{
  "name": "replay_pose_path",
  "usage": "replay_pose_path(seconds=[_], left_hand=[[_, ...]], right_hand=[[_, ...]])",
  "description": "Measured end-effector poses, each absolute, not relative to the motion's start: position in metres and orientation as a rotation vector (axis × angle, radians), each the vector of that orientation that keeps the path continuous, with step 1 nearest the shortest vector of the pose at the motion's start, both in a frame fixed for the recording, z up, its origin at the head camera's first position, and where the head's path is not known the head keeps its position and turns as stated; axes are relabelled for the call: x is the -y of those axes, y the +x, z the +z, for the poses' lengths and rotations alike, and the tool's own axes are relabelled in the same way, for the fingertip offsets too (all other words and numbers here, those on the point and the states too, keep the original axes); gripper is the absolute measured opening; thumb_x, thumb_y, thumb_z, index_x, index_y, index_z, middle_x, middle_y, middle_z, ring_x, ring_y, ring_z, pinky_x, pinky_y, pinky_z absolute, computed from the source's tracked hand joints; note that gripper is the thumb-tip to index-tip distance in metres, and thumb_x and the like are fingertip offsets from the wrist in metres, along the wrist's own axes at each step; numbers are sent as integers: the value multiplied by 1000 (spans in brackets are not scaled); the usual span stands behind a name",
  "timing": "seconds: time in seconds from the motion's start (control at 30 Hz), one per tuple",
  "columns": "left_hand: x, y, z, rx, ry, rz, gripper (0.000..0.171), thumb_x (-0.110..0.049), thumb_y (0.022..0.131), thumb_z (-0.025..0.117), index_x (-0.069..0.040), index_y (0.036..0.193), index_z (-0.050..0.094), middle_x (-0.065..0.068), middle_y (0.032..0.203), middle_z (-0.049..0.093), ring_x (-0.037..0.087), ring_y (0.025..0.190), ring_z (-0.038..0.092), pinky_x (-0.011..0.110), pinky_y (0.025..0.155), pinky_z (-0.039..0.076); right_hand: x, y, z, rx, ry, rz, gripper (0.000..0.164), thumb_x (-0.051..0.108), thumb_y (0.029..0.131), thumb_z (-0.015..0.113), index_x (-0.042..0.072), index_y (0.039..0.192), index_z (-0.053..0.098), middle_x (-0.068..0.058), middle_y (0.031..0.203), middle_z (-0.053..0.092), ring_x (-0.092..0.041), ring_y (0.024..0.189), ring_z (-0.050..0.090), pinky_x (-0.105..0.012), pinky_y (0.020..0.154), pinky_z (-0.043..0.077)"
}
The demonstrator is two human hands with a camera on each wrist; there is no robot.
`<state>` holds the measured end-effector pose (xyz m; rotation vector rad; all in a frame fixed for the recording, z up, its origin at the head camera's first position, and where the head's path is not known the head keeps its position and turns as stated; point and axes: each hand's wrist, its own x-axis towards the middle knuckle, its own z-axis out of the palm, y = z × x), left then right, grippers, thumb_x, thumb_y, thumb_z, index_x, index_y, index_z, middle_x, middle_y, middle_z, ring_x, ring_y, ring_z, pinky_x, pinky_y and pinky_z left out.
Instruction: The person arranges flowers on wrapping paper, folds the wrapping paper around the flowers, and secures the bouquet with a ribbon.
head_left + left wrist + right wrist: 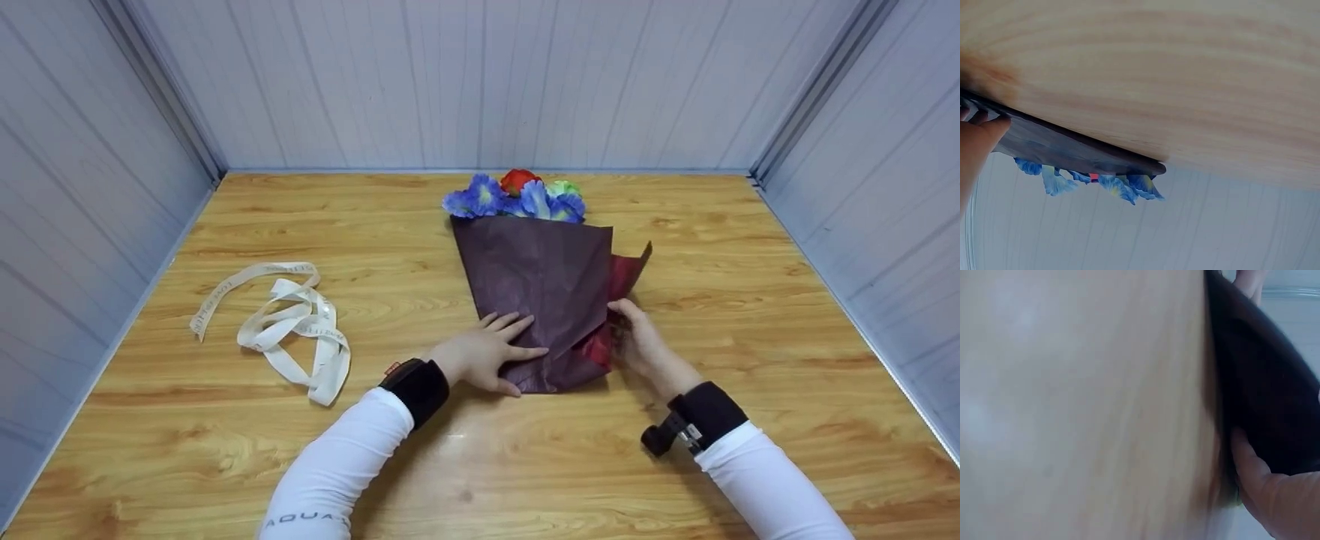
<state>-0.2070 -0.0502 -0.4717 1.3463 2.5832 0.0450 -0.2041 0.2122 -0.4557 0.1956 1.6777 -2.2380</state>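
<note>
A bouquet of blue flowers [484,196], a red flower [519,181] and a pale green one lies on the table, wrapped in dark purple wrapping paper [536,277]. Red paper [625,276] shows at the wrap's right side. My left hand [487,352] rests on the lower left of the wrap with its fingers spread. At the right edge, my right hand [645,345] holds the paper; some of its fingers are hidden. The right wrist view shows a digit [1249,464] against the dark paper [1269,388].
A loosely coiled white ribbon [330,352] with printed lettering lies to the left on the wooden table [405,285]. Pale panelled walls [480,82] enclose the table at the back and both sides.
</note>
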Motion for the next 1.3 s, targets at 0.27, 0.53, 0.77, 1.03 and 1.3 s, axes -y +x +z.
replay_pose_path(seconds=[0.27,0.53,0.77,1.03,1.3], left_hand=[[51,-204,-471,-2593,1333,12,69,-57,87,57,-38,147,29,15,159,11,35,145,11,50,117,12],[47,-191,-468,-2553,1317,18,57,-43,96,49,-36,149,27,10,160,6,32,146,6,51,116,10],[41,-180,-469,-2582,1297,-12,52,-33,101,40,-31,150,25,8,160,7,31,146,6,47,117,10],[41,-172,-474,-2617,1240,-2,52,-29,101,39,-31,151,22,15,157,14,30,144,14,42,117,17],[43,-166,-472,-2648,1186,-67,50,-31,102,37,-38,149,22,15,154,24,28,140,24,41,115,24]], right_hand=[[-198,-197,-438,-1374,112,-2393,38,15,97,16,8,85,51,0,77,62,-12,72,61,-25,70,50],[-194,-196,-422,-1220,63,-2269,47,22,102,9,11,90,53,2,85,61,-10,80,57,-24,78,44],[-198,-201,-406,-1239,97,-1925,60,48,99,3,9,143,14,-12,144,23,-24,124,33,-48,103,28],[-203,-197,-419,-1337,3,-1764,43,24,102,17,4,93,55,-3,87,62,-23,85,65,-50,91,49],[-173,-191,-418,-2067,-159,-1517,42,17,99,30,0,85,65,-3,77,64,-11,69,62,-31,70,55]])
